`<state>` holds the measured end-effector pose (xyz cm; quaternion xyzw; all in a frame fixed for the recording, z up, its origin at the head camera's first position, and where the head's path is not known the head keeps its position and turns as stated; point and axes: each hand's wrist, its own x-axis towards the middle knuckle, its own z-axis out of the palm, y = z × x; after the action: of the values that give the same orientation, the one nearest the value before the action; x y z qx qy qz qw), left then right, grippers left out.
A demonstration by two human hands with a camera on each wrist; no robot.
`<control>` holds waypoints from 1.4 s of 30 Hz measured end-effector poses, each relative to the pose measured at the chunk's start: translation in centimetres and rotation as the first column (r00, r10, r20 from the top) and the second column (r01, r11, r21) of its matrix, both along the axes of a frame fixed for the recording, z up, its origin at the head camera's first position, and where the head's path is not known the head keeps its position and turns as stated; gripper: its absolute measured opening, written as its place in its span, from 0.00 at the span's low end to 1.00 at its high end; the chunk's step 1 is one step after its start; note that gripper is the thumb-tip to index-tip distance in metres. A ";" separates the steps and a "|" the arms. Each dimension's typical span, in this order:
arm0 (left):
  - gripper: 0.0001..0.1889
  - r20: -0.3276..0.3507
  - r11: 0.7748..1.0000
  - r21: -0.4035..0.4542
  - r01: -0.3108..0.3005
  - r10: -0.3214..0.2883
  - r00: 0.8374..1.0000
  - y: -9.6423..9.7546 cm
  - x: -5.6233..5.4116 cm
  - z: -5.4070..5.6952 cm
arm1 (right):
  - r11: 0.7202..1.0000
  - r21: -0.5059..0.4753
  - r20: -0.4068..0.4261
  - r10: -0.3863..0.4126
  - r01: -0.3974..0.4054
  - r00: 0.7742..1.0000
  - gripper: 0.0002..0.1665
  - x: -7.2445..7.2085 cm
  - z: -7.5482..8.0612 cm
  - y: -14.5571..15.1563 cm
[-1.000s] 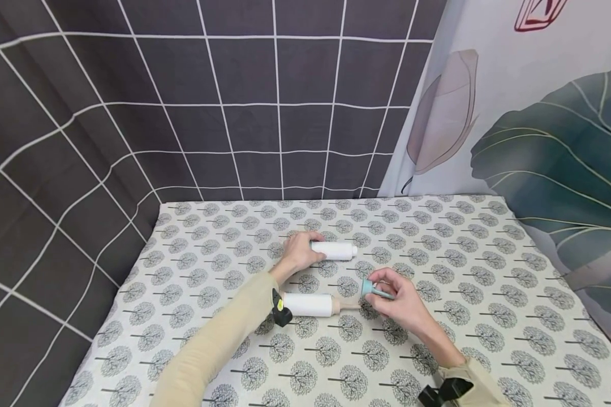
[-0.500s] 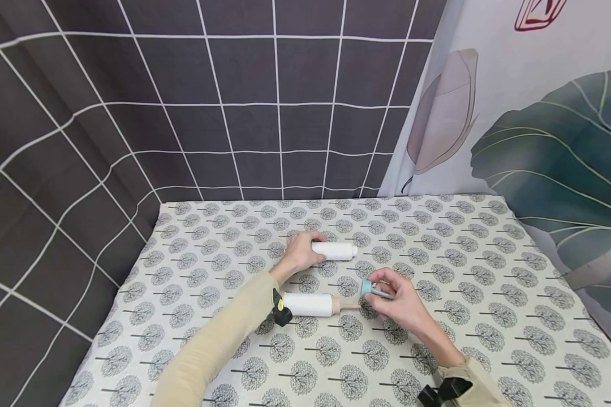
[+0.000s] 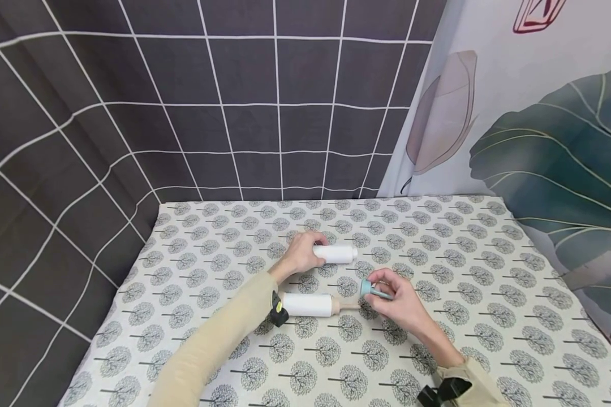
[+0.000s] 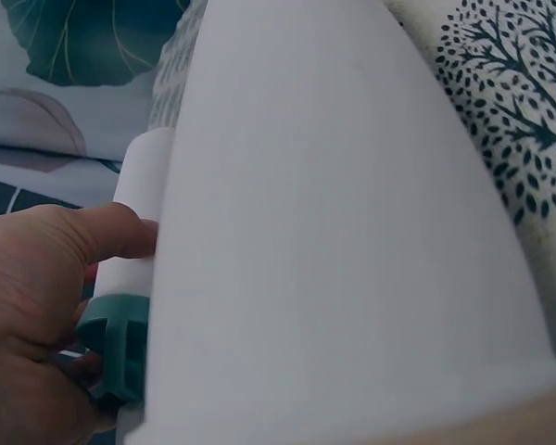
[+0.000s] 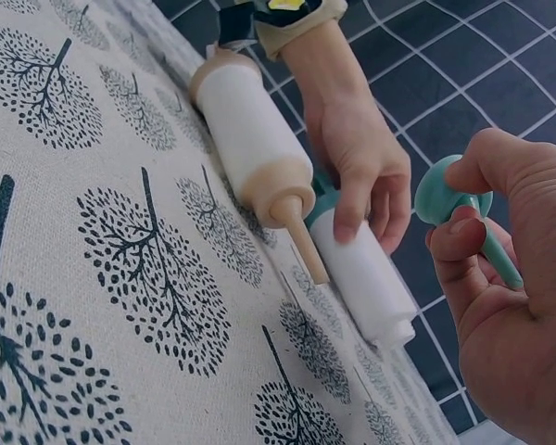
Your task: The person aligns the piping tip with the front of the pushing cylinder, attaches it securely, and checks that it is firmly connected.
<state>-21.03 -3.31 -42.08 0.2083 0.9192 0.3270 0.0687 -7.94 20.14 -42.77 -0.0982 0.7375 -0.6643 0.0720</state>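
My left hand [image 3: 301, 251] grips a white cylindrical bottle [image 3: 336, 254] lying sideways at mid-table, its bare white neck pointing right. In the left wrist view a green end piece [image 4: 125, 334] shows on that bottle by my fingers. My right hand [image 3: 399, 302] pinches a teal nozzle cap [image 5: 435, 195] with a thin spout, held right of the bottle. Nearer to me lies a second white bottle [image 3: 308, 304] with beige ends and a beige spout [image 5: 301, 241] pointing right. My left wrist overlaps its left end in the head view.
A cloth printed with grey trees [image 3: 305, 373] covers the table. Behind it hangs a dark curtain [image 3: 244, 130] with a white grid, and a leaf-patterned white curtain [image 3: 539, 141] hangs at the right. Each wrist wears a black camera mount [image 3: 445, 390].
The white bottle in my left hand has shifted slightly toward me, and its green end is now hidden in the head view. My right hand and the cap have hardly moved.
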 end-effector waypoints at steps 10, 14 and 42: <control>0.25 -0.034 0.998 0.036 0.053 -0.052 0.998 -0.9 0.7 0.7 | 1.000 0.025 0.017 -0.015 0.014 1.000 0.20 0.0 -0.1 0.3; 0.25 -0.057 0.997 0.039 0.065 -0.063 0.996 -1.4 1.1 1.0 | 0.999 0.034 0.007 -0.013 0.013 1.000 0.21 0.0 -0.1 0.3; 0.23 -0.105 0.975 0.153 0.158 -0.143 0.984 -4.2 5.7 4.0 | 0.998 0.055 0.012 -0.033 0.032 0.999 0.21 -0.4 0.7 0.0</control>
<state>-15.37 -7.55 -38.04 0.2975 0.8735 0.3839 0.0331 -8.34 20.17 -42.10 -0.0797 0.7566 -0.6454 0.0686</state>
